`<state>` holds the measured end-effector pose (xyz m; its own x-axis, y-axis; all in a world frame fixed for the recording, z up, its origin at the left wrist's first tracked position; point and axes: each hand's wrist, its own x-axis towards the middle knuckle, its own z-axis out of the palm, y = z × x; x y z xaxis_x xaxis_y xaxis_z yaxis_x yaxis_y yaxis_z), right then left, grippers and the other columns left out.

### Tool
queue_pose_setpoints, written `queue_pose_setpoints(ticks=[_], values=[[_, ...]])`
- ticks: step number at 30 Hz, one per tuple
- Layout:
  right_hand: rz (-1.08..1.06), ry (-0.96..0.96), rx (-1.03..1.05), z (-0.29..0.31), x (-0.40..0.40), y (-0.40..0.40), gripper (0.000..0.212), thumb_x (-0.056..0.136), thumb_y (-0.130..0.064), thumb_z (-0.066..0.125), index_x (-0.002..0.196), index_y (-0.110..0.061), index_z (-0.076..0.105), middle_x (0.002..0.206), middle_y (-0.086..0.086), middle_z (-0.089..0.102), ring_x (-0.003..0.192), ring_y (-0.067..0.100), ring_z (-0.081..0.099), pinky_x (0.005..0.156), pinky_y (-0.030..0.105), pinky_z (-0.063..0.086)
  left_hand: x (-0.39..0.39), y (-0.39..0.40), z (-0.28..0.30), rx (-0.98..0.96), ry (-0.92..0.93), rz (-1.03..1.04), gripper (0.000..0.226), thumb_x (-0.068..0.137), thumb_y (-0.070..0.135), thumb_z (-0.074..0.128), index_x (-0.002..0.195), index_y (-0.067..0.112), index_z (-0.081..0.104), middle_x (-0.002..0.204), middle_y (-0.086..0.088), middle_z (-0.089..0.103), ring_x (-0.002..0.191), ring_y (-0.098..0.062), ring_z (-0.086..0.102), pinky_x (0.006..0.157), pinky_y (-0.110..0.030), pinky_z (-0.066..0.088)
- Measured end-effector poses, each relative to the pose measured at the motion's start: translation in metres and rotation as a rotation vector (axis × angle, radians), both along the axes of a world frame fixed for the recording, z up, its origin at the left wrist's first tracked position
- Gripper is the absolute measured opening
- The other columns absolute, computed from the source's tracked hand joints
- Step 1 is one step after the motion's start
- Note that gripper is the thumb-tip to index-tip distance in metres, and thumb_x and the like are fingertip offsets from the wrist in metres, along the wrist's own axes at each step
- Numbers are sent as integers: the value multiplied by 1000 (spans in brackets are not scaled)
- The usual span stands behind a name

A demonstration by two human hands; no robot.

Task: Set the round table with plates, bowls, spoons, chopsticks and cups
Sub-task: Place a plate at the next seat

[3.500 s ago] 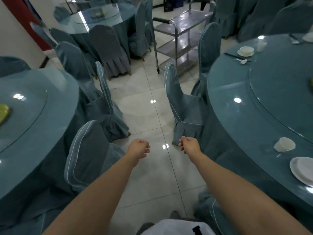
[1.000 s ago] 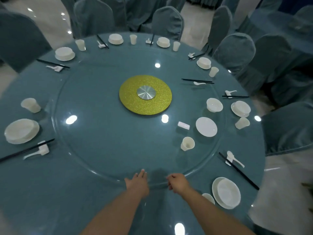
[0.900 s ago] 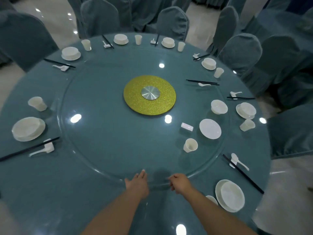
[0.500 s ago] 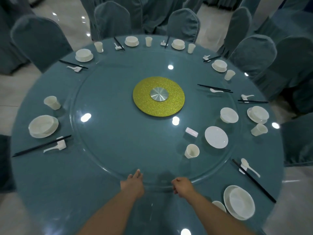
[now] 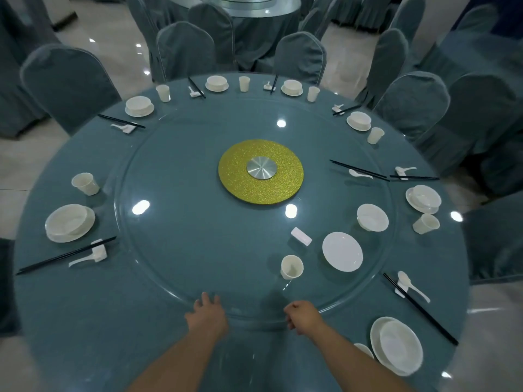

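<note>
Loose set sat on the glass turntable [image 5: 175,250], not yet at a seat: cup [image 5: 292,266] at 5 o'clock from the gold disc [image 5: 260,171], plate [image 5: 342,251] just right of it, bowl [image 5: 372,217] at 4, a small white rest [image 5: 301,236] between cup and disc, loose chopsticks [image 5: 358,170] and spoon [image 5: 358,174] at 3.

Outer ring of the surface [image 5: 70,321] carried finished settings from 8 o'clock round to 5; the nearest, at 5, was a bowl on plate [image 5: 396,345] with chopsticks and spoon beside it. The stretch at 6 to 7, straight in front of the person, had no setting.

Left hand [image 5: 206,316] lay flat on the turntable rim at 6, grip wide, fingers straight, holding nothing. Right hand [image 5: 302,316] sat just beside it on the rim, fingers curled; whether it pinched the glass edge or held nothing, cannot tell.

Judgement: both hands looked set to spin the turntable and bring the loose set round.

Risks:
- Fast spin or hard stop: cup is tall, near the edge, likely to tip or slide off onto the surface.
- Loose chopsticks already overhang the rim toward the 3 o'clock setting; rotating could sweep them into its spoon or cup.
- Plate on glass has little friction, could drift outward.
- Forearms reaching in pass close to the small cup [image 5: 363,349] at 5.
</note>
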<state>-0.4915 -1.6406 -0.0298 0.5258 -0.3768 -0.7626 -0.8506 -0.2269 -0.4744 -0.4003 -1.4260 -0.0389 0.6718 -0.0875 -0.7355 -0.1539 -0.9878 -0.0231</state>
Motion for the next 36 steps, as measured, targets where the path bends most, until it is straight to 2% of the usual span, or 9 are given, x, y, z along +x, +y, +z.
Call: queue_pose_setpoints(ticks=[5, 9, 13, 20, 23, 30, 33, 36], values=[[-39, -7, 36, 2, 1, -1, 17, 91, -9, 48, 78, -9, 58, 66, 7, 58, 49, 14, 53, 38, 14, 34, -10, -19, 3, -93, 25, 3, 70, 89, 28, 41, 153, 30, 14, 163, -1, 1, 148, -24, 13, 113, -48, 27], [-41, -18, 44, 3, 1, 0, 19, 92, -9, 48, 76, -8, 58, 70, 11, 60, 50, 16, 53, 39, 16, 34, -13, -28, 3, -127, 31, -19, 71, 87, 30, 44, 152, 31, 17, 162, -2, 5, 147, -24, 17, 113, -47, 28], [-79, -21, 66, 5, 2, 1, 16, 93, -5, 46, 81, -3, 57, 73, 15, 55, 50, 16, 48, 36, 14, 33, -13, -31, 4, -144, 47, -4, 66, 87, 32, 44, 150, 32, 22, 161, -3, 9, 143, -25, 26, 113, -46, 29], [-102, 5, 87, 7, 1, -1, 14, 93, -9, 47, 85, -7, 59, 78, 13, 58, 53, 16, 51, 45, 20, 33, -9, -30, 2, -128, 56, 10, 64, 88, 32, 45, 149, 30, 27, 161, -8, 5, 141, -27, 30, 113, -42, 31], [-162, 17, 121, 4, 3, -3, 12, 92, -10, 50, 86, -8, 60, 76, 10, 60, 54, 17, 54, 48, 22, 34, -10, -34, 1, -151, 64, 26, 54, 88, 31, 45, 142, 27, 39, 153, -9, 21, 134, -29, 39, 110, -41, 35], [-535, 49, 245, -12, 8, -12, 7, 91, -9, 53, 88, -9, 59, 74, 9, 64, 55, 19, 57, 53, 23, 37, -6, -61, 1, -318, 78, 46, 39, 86, 21, 43, 119, 13, 61, 125, -7, 58, 116, -27, 57, 96, -39, 50], [-644, 50, 239, -17, 12, -19, 9, 93, -9, 50, 87, -7, 56, 72, 10, 62, 54, 20, 56, 51, 24, 35, 0, -75, -1, -442, 92, 123, 29, 89, 22, 46, 108, 10, 64, 115, -9, 65, 105, -27, 62, 85, -31, 51], [-709, 42, 216, -25, 15, -27, 13, 95, -12, 49, 85, -5, 55, 73, 12, 62, 54, 21, 55, 50, 26, 36, 8, -87, -7, -497, 97, 210, 26, 91, 22, 43, 99, 8, 64, 106, -9, 67, 100, -30, 63, 84, -31, 50]])
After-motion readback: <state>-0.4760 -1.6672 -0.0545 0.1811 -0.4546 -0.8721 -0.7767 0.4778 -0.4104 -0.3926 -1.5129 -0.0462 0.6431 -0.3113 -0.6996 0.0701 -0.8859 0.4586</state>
